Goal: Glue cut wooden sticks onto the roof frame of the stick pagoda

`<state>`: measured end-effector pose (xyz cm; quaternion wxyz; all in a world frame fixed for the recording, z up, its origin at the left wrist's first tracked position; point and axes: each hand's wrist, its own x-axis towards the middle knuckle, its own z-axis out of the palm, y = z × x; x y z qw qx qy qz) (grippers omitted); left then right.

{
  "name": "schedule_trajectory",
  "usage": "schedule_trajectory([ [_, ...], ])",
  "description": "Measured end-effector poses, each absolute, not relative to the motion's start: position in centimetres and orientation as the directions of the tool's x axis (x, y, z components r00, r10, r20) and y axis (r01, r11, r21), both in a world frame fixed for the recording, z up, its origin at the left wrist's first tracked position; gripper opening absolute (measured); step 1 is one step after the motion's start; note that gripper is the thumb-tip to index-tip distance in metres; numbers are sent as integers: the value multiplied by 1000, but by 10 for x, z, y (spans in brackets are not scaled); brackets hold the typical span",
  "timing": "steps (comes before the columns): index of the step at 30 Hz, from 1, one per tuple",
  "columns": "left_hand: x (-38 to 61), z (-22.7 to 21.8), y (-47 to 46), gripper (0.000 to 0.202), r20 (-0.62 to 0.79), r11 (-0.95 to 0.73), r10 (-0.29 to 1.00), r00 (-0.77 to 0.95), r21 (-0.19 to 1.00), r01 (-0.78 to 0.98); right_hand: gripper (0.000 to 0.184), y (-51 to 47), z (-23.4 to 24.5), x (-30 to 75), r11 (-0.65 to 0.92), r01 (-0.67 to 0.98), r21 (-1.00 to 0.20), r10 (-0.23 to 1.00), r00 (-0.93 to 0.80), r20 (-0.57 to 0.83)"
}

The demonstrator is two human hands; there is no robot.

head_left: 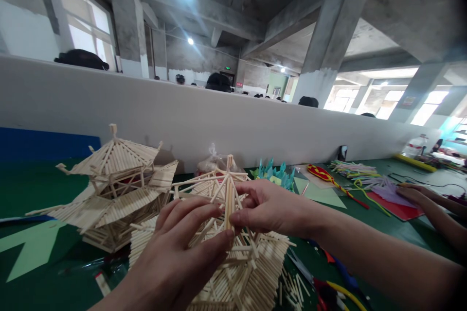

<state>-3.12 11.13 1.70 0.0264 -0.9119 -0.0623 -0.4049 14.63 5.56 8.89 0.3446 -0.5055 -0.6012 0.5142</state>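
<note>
A pavilion roof frame built of thin wooden sticks (226, 252) stands on the green table in front of me. My left hand (175, 257) rests on its near side, fingers curved over the sticks and thumb pressing a sloping stick. My right hand (266, 209) reaches in from the right and pinches an upright stick (229, 194) near the peak between thumb and forefinger. Both hands touch the frame.
A finished stick pagoda (113, 184) stands to the left. Loose sticks (292, 286) lie at the right of the frame. Blue paper shapes (273, 172), pipe cleaners (350, 189) and red paper (397, 206) lie farther right, where another person's hand (416, 194) rests. A grey partition (219, 121) runs behind.
</note>
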Motion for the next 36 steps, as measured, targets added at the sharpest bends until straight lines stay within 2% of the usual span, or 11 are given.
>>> schedule_trajectory([
  [25, -31, 15, 114, 36, 714, -984, 56, 698, -77, 158, 27, 56, 88, 147, -87, 295, -952, 954, -251, -165],
  [27, -31, 16, 114, 36, 715, -985, 49, 697, -81, 153, 22, 57, 88, 148, -84, 284, -955, 955, -251, -158],
  [30, -32, 17, 114, 35, 721, -985, 49, 691, -82, 155, 6, 58, 86, 150, -76, 267, -961, 964, -227, -139],
  [33, -31, 17, 114, 31, 729, -980, 47, 683, -100, 174, 18, 62, 83, 151, -92, 255, -963, 980, -149, -133],
  [36, -31, 18, 114, 27, 728, -978, 49, 683, -103, 180, 23, 68, 79, 152, -123, 240, -963, 981, -116, -154],
])
